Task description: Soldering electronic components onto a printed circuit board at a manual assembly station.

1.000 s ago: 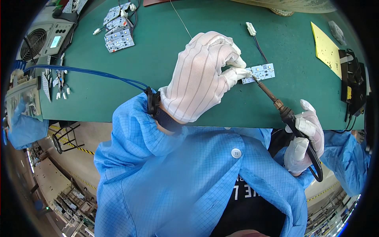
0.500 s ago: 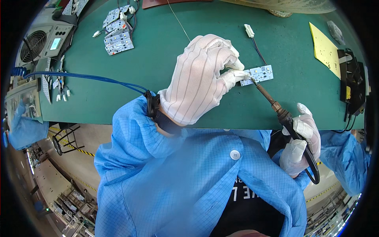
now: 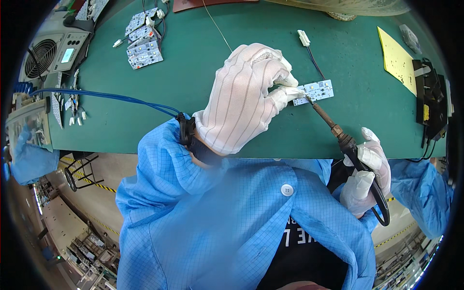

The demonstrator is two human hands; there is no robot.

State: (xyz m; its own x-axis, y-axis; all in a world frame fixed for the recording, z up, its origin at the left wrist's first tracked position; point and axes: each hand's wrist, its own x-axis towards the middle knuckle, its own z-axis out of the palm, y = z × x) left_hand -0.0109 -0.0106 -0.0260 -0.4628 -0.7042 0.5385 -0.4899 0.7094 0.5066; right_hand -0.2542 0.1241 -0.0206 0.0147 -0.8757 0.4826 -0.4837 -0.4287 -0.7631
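White rectangular circuit board (image 3: 321,90): flat on green tabletop (image 3: 188,67), dark-leaded white plug (image 3: 303,38) beyond it | grey-striped white-gloved left hand (image 3: 246,96): fingertips pinched around thin silvery wire (image 3: 217,28), at board's left end | white-gloved right hand (image 3: 369,174): fingers wrapped around black-handled soldering iron (image 3: 325,115), metal tip at board's left part

In my gloved right hand (image 3: 368,171) I grip a soldering iron (image 3: 349,144), its tip at the left part of a small white circuit board (image 3: 321,90) on the green worktop (image 3: 169,121). My gloved left hand (image 3: 244,99) pinches a thin wire (image 3: 218,29) beside the tip; my fingertips seem to hide the exact contact. A white connector (image 3: 303,38) trails above the board, and more boards (image 3: 145,50) lie heaped at upper left.
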